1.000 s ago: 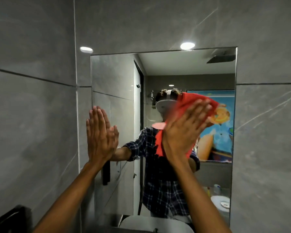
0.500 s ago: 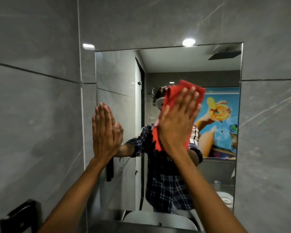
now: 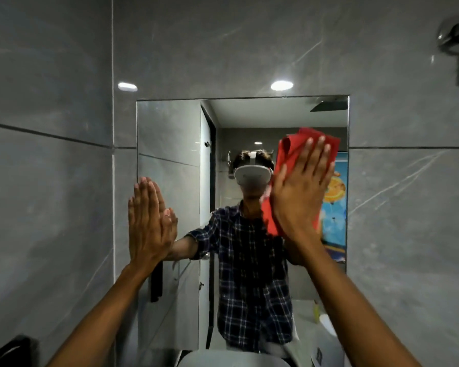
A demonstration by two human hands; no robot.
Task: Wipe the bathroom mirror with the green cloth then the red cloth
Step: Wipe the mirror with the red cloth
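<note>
Grey-tiled bathroom mirror (image 3: 170, 144), left hand (image 3: 149, 223) flat, right hand (image 3: 300, 189) spread over red cloth (image 3: 289, 152).

Glossy glass mirror (image 3: 170, 144) – soft red cloth (image 3: 289, 152) – polished grey wall tiles (image 3: 51, 207).
</note>
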